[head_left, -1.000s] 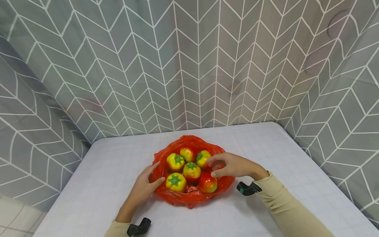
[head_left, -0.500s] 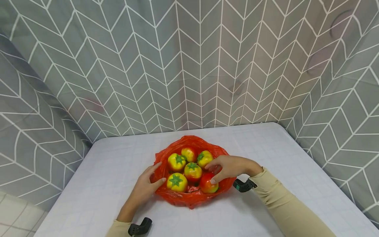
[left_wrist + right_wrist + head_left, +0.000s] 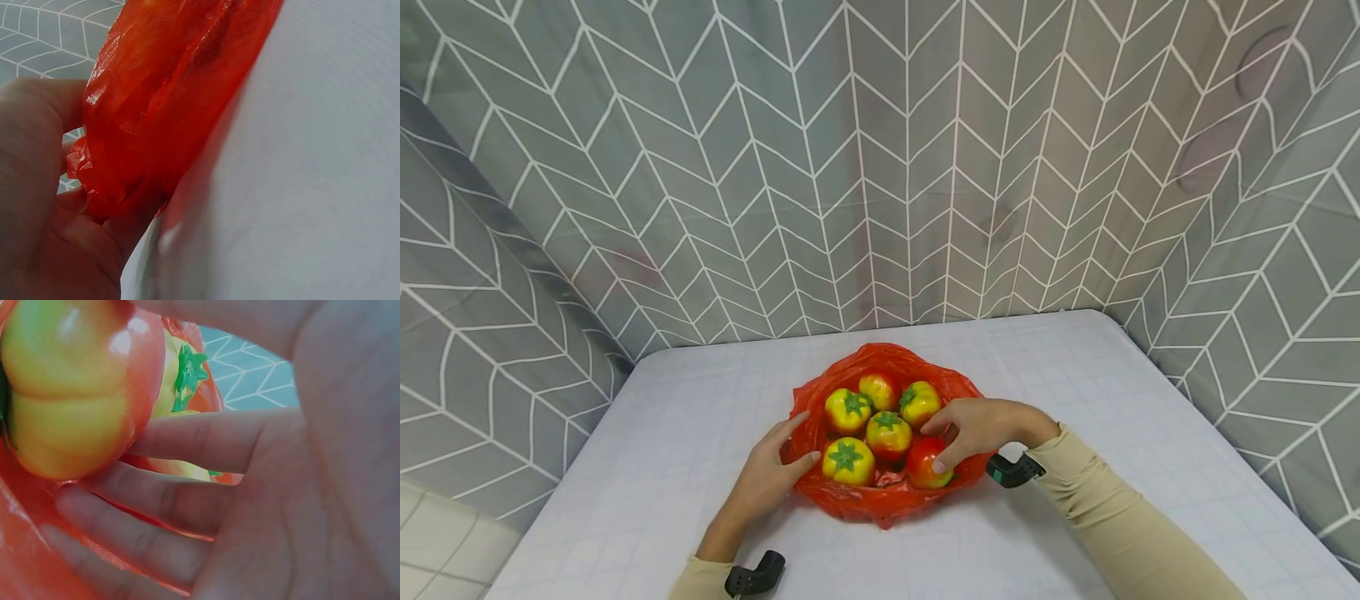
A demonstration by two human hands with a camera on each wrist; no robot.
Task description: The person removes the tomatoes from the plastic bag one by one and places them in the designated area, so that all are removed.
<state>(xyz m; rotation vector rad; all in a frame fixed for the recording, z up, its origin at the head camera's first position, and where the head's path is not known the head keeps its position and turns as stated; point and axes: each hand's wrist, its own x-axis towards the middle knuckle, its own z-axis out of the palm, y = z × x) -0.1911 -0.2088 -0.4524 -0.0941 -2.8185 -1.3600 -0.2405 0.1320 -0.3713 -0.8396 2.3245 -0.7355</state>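
Note:
A red plastic bag (image 3: 850, 503) lies opened out on the table, holding several shiny yellow-and-red tomatoes, most showing green star-shaped tops. My left hand (image 3: 769, 467) holds the bag's left edge; in the left wrist view, the thumb and fingers stand on either side of the crumpled red plastic (image 3: 156, 94). At the front right of the bag, my right hand (image 3: 981, 429) grips the reddest tomato (image 3: 922, 463). In the right wrist view, the thumb is over this tomato (image 3: 75, 412) and the fingers (image 3: 194, 440) reach along its side and beneath it.
The bag rests on a table with a pale cloth (image 3: 685, 417). Behind and at both sides hangs a grey curtain (image 3: 880, 167) with white zigzag lines. The other tomatoes, such as the yellow one (image 3: 847, 463) at the front left, sit close to the gripped one.
My right hand has come down and toward me from above the bag, and its thumb and fingers have closed on the front-right tomato. The left hand stays at the bag's edge.

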